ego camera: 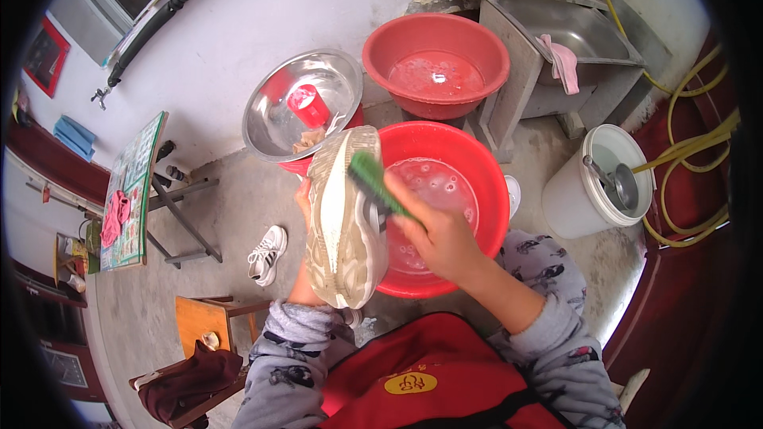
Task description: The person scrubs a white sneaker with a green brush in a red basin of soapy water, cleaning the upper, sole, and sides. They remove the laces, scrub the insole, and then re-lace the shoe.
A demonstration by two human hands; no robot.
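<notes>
My left hand holds a sneaker with its dirty tan-and-white sole turned up towards me; the shoe hides most of that hand. A green scrubbing brush is gripped in my right hand, its head at the sole's upper right edge. Beneath both hands is a red plastic basin with soapy water in it. At the upper left of this basin, a steel bowl contains a red cup and a crumpled brown piece. Another white sneaker, with black stripes, lies on the floor to the left.
A second red basin stands by the wall, beside a steel sink with a pink cloth. At right are a white bucket with a ladle and a yellow hose. A folding table and wooden chair stand left.
</notes>
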